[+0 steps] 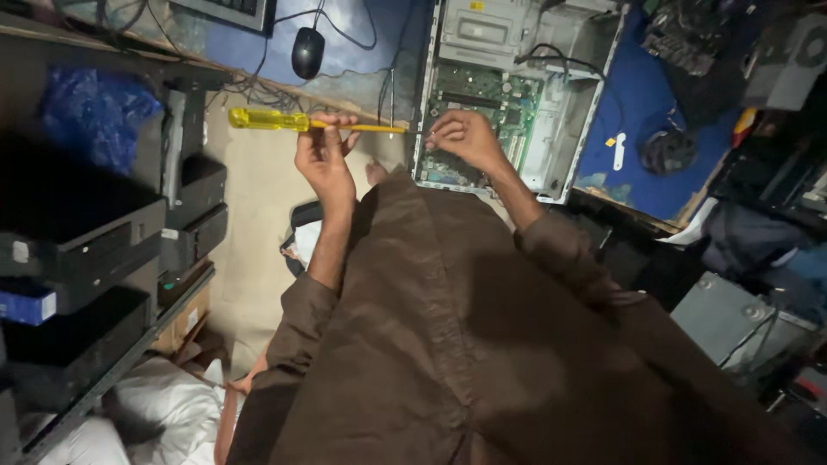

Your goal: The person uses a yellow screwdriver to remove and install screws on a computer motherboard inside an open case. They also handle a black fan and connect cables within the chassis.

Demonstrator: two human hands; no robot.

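Left hand [325, 155] gripping yellow screwdriver [293, 120] level, tip rightward; right hand [465, 138], fingers pinched together, resting on open computer case [568, 103], steadying it.

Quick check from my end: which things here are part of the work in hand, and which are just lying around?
In hand:
- yellow-handled screwdriver, held in the left hand
- open computer case, with the right hand at its green circuit board

Lying about:
- black mouse
- stacked black units on the shelf
- blue mat
- white bags
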